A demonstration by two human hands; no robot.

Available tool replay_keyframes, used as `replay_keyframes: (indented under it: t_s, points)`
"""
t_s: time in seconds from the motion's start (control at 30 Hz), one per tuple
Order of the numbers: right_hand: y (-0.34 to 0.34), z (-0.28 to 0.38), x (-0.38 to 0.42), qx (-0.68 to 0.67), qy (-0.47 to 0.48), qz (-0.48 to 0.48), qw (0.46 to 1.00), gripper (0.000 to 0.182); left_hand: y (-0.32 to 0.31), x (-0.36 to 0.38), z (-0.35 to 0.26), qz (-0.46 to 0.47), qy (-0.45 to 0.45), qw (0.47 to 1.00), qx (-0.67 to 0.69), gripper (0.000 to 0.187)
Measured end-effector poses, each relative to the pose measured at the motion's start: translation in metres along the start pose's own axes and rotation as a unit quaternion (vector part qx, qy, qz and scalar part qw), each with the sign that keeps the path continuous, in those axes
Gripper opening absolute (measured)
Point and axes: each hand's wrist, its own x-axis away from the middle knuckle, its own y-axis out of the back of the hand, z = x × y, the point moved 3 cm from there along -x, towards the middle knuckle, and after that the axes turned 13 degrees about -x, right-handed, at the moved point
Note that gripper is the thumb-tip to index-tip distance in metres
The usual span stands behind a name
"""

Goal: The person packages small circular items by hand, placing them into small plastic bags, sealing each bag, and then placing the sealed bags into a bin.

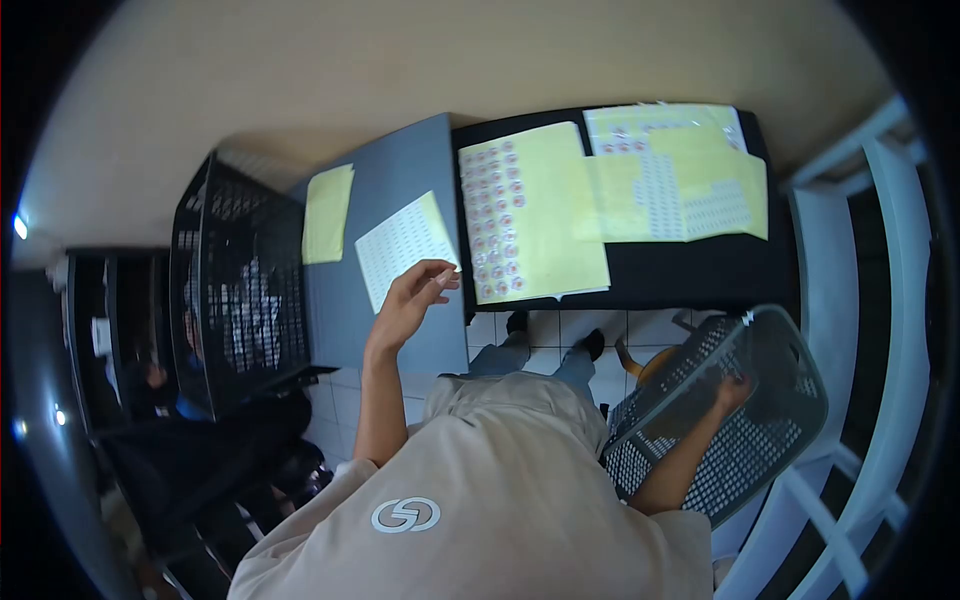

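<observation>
I am holding my hands well apart. My left hand [408, 300] is hovering at the near right corner of the label sheet [400, 248], which is lying at a slant on the grey desk [335, 335]. I am curling those fingers with the thumb close to the forefinger; I cannot tell whether anything is between them. My right hand [735, 392] is hanging over the inside of the grey basket [740, 468], too dim to tell whether it is gripping anything. Yellow paper [327, 215] is lying beyond the label sheet, next to the black crate [208, 300]. On the black desk [690, 275], a sheet of red stickers [550, 215] is lying beside overlapping yellow sheets [615, 200].
</observation>
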Motion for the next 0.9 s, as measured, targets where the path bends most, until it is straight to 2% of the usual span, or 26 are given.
replay_keyframes:
  t_s: [0.03, 0.17, 0.27, 0.37, 0.43, 0.5, 0.57, 0.63, 0.67, 0.7, 0.8, 0.9]
  points:
    - [0.016, 0.022, -0.001, -0.032, -0.049, -0.026, 0.998, 0.035, 0.008, 0.001, 0.008, -0.01, 0.009, 1.0, 0.01, 0.032]
    - [0.062, 0.146, 0.009, -0.11, -0.012, -0.063, 0.992, 0.029, 0.041, 0.002, 0.016, -0.014, -0.02, 0.999, -0.022, 0.028]
    - [0.063, 0.234, 0.028, -0.34, -0.03, -0.009, 0.94, 0.024, 0.055, 0.005, 0.024, -0.02, -0.046, 0.998, -0.039, 0.026]
    - [0.039, 0.311, 0.06, -0.414, 0.051, 0.095, 0.904, 0.022, 0.061, 0.015, 0.048, -0.03, -0.059, 0.998, -0.014, 0.027]
    - [0.027, 0.372, 0.1, -0.394, 0.104, 0.162, 0.899, 0.011, 0.072, 0.036, 0.049, -0.042, -0.043, 0.998, -0.003, 0.024]
    - [0.005, 0.419, 0.146, -0.433, 0.124, 0.229, 0.863, 0.007, 0.093, 0.067, 0.04, -0.025, -0.121, 0.988, -0.089, 0.025]
    - [-0.005, 0.466, 0.202, -0.43, 0.114, 0.318, 0.837, 0.008, 0.129, 0.102, 0.024, 0.016, -0.195, 0.975, -0.107, 0.031]
    - [-0.016, 0.503, 0.257, -0.384, 0.099, 0.374, 0.838, 0.012, 0.176, 0.141, 0.015, 0.032, -0.235, 0.969, -0.067, 0.037]
    - [-0.035, 0.505, 0.274, -0.352, 0.125, 0.383, 0.845, 0.014, 0.2, 0.161, 0.014, 0.037, -0.288, 0.955, -0.061, 0.039]
    - [-0.05, 0.51, 0.293, -0.364, 0.11, 0.411, 0.829, 0.016, 0.226, 0.179, 0.015, 0.04, -0.341, 0.937, -0.057, 0.041]
    - [-0.071, 0.53, 0.337, -0.286, 0.258, 0.356, 0.851, 0.02, 0.291, 0.234, 0.014, 0.065, -0.413, 0.909, -0.008, 0.043]
    - [-0.089, 0.536, 0.358, -0.253, 0.297, 0.344, 0.854, 0.027, 0.357, 0.267, 0.015, 0.039, -0.433, 0.899, -0.06, 0.042]
